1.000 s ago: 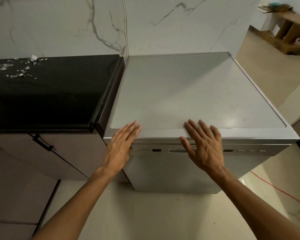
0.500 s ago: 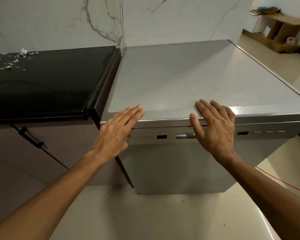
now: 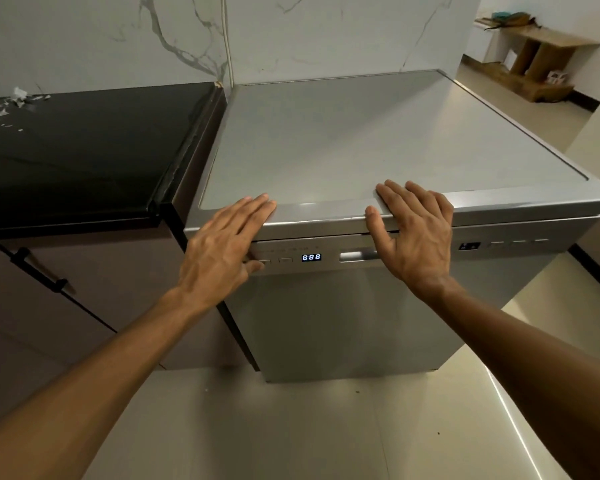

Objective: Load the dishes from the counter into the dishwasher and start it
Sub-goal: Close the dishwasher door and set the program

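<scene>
Display (image 3: 311, 257) now lit; my left hand (image 3: 222, 251) spread, thumb on leftmost button (image 3: 264, 263); right hand (image 3: 417, 230) flat, farther right on dishwasher (image 3: 361, 323) edge.

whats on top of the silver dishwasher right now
Only fingers of the left hand and right hand rest on the silver dishwasher top's front edge. Its door is closed, hiding the inside.

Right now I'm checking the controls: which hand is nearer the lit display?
Left. The left hand sits just left of the display; the right hand lies farther right, past the handle.
</scene>
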`<state>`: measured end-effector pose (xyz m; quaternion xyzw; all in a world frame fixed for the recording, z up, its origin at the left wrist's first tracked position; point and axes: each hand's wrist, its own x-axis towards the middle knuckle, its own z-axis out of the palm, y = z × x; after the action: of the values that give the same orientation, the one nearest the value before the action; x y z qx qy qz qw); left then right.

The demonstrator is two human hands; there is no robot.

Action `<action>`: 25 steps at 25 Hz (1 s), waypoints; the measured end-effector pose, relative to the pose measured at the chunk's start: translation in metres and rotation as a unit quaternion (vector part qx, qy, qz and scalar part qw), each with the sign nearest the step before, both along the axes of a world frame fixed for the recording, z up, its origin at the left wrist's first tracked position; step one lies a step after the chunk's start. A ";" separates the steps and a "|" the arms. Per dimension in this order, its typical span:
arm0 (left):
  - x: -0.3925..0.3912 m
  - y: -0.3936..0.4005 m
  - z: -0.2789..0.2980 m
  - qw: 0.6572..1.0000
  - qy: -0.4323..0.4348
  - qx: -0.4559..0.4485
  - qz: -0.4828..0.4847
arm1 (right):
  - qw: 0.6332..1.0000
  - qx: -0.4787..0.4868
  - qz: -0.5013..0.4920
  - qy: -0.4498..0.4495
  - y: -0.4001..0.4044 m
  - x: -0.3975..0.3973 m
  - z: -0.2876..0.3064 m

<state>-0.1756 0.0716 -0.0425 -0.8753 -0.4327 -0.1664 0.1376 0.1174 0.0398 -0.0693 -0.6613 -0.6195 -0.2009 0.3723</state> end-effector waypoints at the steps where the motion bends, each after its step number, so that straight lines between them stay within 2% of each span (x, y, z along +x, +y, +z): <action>1: 0.001 0.000 0.000 1.000 -0.001 0.002 -0.001 | 1.000 0.004 0.000 -0.002 0.001 0.000 -0.001; 9: 0.001 0.000 -0.002 1.000 -0.017 0.013 -0.002 | 1.000 0.011 0.006 0.001 0.003 0.001 -0.003; 15: 0.007 0.002 -0.008 0.997 -0.078 0.015 0.009 | 1.000 0.012 0.008 0.006 0.004 0.002 -0.003; 25: 0.004 0.001 -0.005 0.999 -0.044 0.008 0.010 | 0.999 0.033 0.003 0.010 0.004 0.001 -0.004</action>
<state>-0.1716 0.0728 -0.0474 -0.8619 -0.4452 -0.2066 0.1272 0.1186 0.0438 -0.0733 -0.6487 -0.6109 -0.2132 0.4007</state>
